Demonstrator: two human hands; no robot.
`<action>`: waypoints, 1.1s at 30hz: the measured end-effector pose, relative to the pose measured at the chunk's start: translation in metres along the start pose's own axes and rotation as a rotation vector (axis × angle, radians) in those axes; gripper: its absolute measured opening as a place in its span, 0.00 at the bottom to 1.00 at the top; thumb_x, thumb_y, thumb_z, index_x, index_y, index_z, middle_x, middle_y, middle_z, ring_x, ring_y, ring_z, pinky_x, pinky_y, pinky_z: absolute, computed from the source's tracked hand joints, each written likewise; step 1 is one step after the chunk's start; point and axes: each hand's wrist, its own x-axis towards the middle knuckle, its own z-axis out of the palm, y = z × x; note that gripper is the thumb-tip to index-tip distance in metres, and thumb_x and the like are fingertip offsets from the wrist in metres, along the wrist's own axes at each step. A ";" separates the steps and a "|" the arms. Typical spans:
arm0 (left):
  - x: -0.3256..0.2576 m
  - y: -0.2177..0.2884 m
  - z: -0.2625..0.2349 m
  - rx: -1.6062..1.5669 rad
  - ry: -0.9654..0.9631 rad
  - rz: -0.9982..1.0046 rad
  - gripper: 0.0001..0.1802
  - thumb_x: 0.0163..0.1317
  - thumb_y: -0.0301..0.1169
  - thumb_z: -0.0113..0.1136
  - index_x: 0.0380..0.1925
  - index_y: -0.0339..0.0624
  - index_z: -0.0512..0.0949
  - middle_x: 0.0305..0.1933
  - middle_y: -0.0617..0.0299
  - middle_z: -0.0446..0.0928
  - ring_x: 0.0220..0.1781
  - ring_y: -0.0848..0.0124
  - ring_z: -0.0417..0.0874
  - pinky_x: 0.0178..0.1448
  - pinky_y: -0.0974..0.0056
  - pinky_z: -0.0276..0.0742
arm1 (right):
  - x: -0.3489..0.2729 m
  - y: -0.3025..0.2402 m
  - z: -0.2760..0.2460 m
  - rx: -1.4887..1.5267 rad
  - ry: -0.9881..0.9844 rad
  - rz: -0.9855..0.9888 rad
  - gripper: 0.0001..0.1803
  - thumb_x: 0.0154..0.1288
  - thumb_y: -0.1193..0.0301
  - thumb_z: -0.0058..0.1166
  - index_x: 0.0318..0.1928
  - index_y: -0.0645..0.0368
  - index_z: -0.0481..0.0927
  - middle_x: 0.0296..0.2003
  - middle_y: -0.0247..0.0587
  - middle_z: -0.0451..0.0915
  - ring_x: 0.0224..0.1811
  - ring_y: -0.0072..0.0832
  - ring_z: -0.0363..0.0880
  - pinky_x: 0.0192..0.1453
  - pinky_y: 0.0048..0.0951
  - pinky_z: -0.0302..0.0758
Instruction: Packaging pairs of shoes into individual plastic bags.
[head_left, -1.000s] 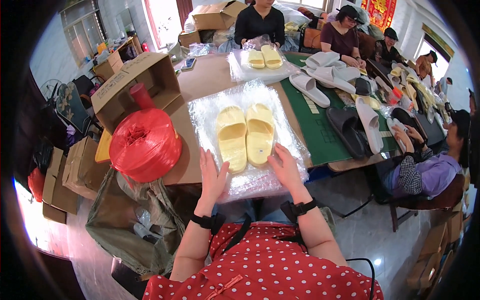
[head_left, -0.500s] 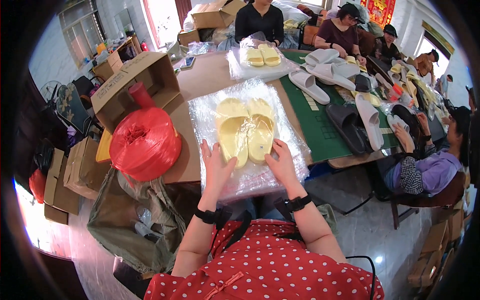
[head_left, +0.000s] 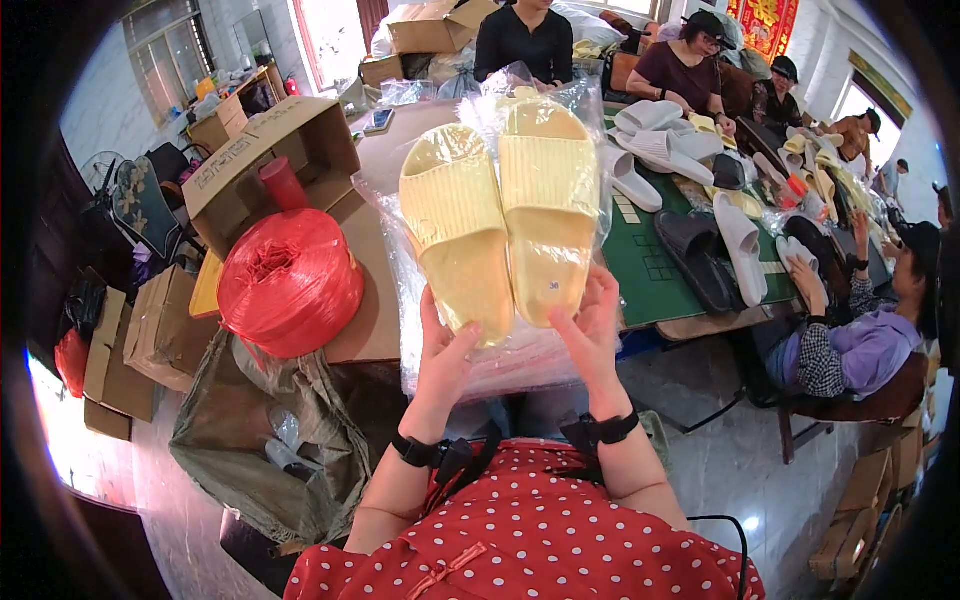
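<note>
A pair of pale yellow slippers [head_left: 548, 190] in a clear plastic bag [head_left: 597, 110] is raised above the table, tilted up with the open toes pointing away from me. My left hand [head_left: 446, 352] grips the heel end of the left slipper, thumb on top and fingers underneath. My right hand [head_left: 592, 325] closes the same way on the right slipper's heel, beside a small printed sticker. Below them lies a stack of clear plastic bags [head_left: 418, 368] at the table's near edge. Another stack farther back is mostly hidden behind the slippers.
To the left are a red twine roll [head_left: 290, 285] and an open cardboard box [head_left: 255, 150]. A green sack [head_left: 225, 440] hangs below. White slippers [head_left: 740, 245] and dark slippers [head_left: 690, 255] cover the green mat [head_left: 640, 275] at right. Several people sit around the table.
Both hands have lifted the bagged yellow slippers off the bag stack, up toward me, with the toe ends raised. The person at right has raised one hand.
</note>
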 end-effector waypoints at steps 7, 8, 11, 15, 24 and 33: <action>-0.017 0.005 0.009 -0.012 0.019 0.120 0.47 0.63 0.19 0.58 0.78 0.45 0.45 0.77 0.54 0.59 0.76 0.59 0.65 0.75 0.53 0.65 | -0.016 -0.017 0.008 0.107 -0.038 0.118 0.36 0.67 0.82 0.59 0.70 0.63 0.55 0.63 0.48 0.71 0.65 0.31 0.73 0.67 0.33 0.73; -0.018 0.005 0.008 -0.011 0.022 0.119 0.47 0.63 0.19 0.58 0.78 0.45 0.45 0.77 0.54 0.59 0.76 0.59 0.65 0.75 0.53 0.65 | -0.017 -0.018 0.010 0.108 -0.038 0.121 0.36 0.67 0.82 0.59 0.70 0.63 0.55 0.63 0.48 0.71 0.65 0.31 0.73 0.67 0.33 0.73; -0.019 0.003 0.003 -0.077 0.021 0.118 0.42 0.64 0.15 0.55 0.76 0.41 0.51 0.73 0.51 0.65 0.72 0.62 0.71 0.72 0.56 0.70 | -0.020 -0.018 0.015 0.061 0.007 0.128 0.36 0.66 0.82 0.59 0.70 0.64 0.55 0.62 0.49 0.72 0.63 0.30 0.74 0.65 0.31 0.74; -0.024 0.000 -0.004 -0.098 0.045 -0.070 0.34 0.66 0.20 0.56 0.72 0.36 0.60 0.68 0.53 0.72 0.69 0.64 0.74 0.72 0.58 0.71 | -0.025 -0.009 0.020 -0.018 0.063 0.086 0.36 0.67 0.81 0.59 0.70 0.65 0.54 0.61 0.50 0.72 0.62 0.31 0.75 0.63 0.31 0.75; -0.027 -0.007 0.000 -0.238 -0.021 -0.132 0.34 0.68 0.22 0.56 0.73 0.40 0.59 0.71 0.55 0.70 0.71 0.64 0.72 0.73 0.56 0.68 | -0.029 0.008 0.023 -0.138 0.115 0.022 0.32 0.68 0.79 0.59 0.66 0.66 0.56 0.58 0.48 0.71 0.59 0.30 0.75 0.59 0.30 0.78; -0.032 -0.025 -0.013 -0.123 -0.012 -0.171 0.36 0.65 0.21 0.63 0.72 0.43 0.60 0.69 0.59 0.70 0.69 0.68 0.72 0.72 0.59 0.69 | -0.035 0.016 0.031 -0.186 -0.055 0.070 0.31 0.70 0.78 0.57 0.66 0.66 0.55 0.56 0.47 0.70 0.59 0.29 0.73 0.57 0.29 0.76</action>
